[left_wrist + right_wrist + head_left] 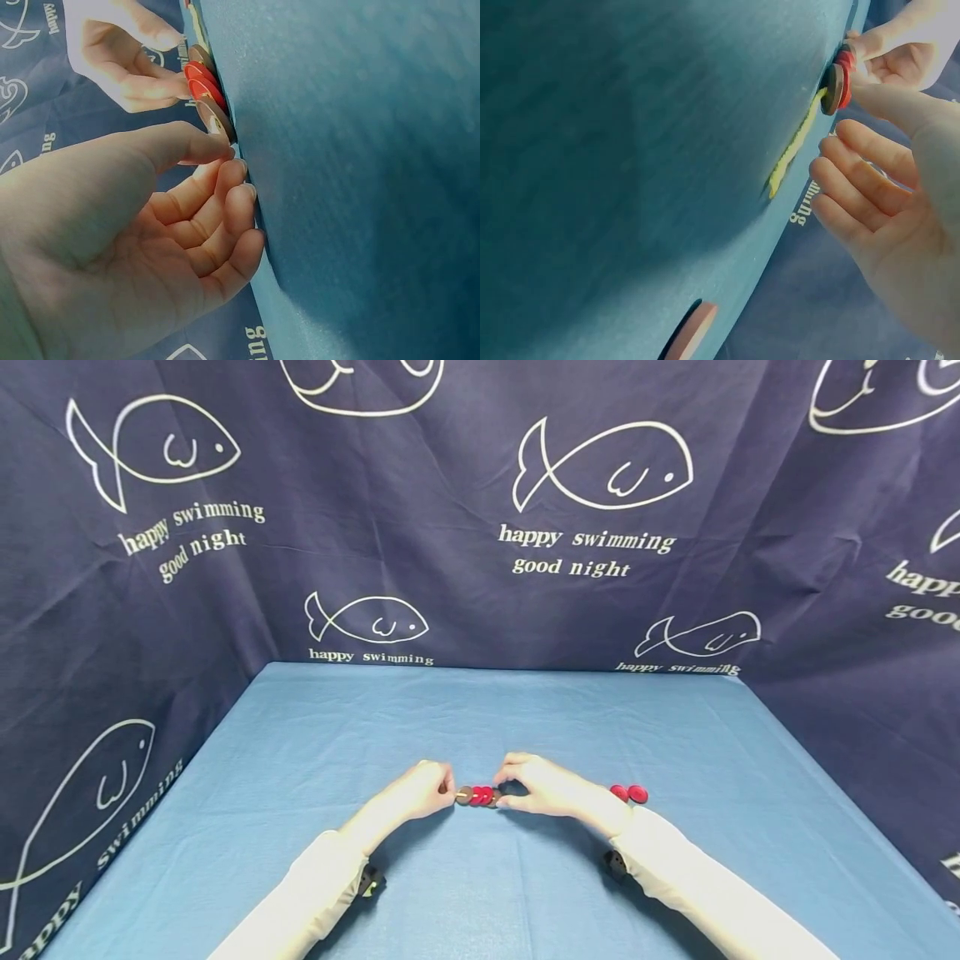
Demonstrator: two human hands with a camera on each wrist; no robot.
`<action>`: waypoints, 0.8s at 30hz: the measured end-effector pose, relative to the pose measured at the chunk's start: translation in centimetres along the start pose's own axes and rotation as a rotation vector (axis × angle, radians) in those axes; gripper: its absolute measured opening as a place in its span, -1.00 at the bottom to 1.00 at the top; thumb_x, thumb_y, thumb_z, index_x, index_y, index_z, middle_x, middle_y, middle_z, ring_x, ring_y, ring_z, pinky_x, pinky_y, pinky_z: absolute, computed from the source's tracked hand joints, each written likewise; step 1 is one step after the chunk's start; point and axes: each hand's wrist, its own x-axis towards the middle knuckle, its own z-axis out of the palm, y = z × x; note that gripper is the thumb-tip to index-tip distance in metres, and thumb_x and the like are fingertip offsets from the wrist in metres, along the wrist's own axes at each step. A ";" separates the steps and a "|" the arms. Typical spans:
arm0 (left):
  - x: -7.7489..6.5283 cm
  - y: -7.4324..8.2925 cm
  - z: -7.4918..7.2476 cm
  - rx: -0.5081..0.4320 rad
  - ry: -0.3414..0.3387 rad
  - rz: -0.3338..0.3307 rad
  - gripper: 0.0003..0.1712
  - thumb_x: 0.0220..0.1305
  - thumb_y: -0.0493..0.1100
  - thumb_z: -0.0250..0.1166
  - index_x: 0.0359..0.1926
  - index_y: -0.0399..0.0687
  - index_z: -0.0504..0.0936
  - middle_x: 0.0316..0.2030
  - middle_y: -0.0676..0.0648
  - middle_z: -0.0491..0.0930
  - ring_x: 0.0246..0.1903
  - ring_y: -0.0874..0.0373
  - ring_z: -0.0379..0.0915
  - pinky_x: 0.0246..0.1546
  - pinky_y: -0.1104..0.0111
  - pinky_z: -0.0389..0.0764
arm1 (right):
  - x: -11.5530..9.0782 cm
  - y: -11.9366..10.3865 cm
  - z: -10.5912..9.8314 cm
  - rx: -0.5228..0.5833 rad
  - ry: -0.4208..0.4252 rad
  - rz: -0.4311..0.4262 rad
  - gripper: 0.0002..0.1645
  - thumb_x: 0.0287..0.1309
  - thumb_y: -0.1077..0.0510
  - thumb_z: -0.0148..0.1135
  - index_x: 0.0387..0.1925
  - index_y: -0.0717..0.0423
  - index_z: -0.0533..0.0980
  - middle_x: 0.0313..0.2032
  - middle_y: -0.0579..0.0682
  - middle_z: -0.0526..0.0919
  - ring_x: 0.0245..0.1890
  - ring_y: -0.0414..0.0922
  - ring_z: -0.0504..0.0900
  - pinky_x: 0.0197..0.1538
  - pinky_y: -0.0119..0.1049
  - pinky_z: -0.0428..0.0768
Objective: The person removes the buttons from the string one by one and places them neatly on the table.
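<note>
Several flat round discs, brown and red, lie overlapped in a row on a yellow cord between the two hands. In the head view, a brown disc is at the left end, red discs are in the middle, and another brown disc ends the row at the right. My left hand pinches the cord close beside the left brown disc, its other fingers curled. Around the right end, my right hand has its thumb by the discs and its fingers loosely bent, apart from them. Past the right brown disc, the yellow cord trails over the cloth.
Two loose red discs lie beyond the right wrist, and a pinkish-brown disc shows in the right wrist view. A blue cloth covers the table. Dark fabric with fish drawings hangs behind and at the sides.
</note>
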 end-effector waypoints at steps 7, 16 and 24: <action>0.0 0.1 -0.1 -0.003 -0.006 0.000 -0.86 0.10 -0.34 0.20 -0.55 -0.11 0.49 -0.64 0.06 0.44 -0.63 0.29 0.24 -0.55 0.48 0.34 | 0.3 0.0 0.3 0.012 -0.024 0.022 -0.72 0.02 0.05 0.36 -0.23 0.11 0.62 -0.29 -0.02 0.58 -0.26 -0.12 0.56 -0.10 -0.29 0.51; 0.0 0.2 -0.2 -0.001 -0.008 0.001 -0.86 0.08 -0.35 0.20 -0.56 -0.12 0.49 -0.65 0.05 0.44 -0.63 0.28 0.23 -0.56 0.47 0.33 | 0.5 -0.1 0.4 0.021 -0.029 0.022 -0.69 -0.01 0.03 0.38 -0.25 0.13 0.62 -0.31 -0.01 0.57 -0.28 -0.13 0.55 -0.13 -0.31 0.51; 0.0 0.1 -0.1 0.000 -0.007 0.005 -0.87 0.07 -0.36 0.19 -0.56 -0.13 0.50 -0.64 0.04 0.44 -0.63 0.28 0.24 -0.56 0.46 0.33 | 0.6 0.0 0.7 0.010 -0.028 0.002 -0.71 0.00 0.04 0.37 -0.27 0.13 0.61 -0.34 -0.02 0.54 -0.33 -0.15 0.51 -0.19 -0.37 0.49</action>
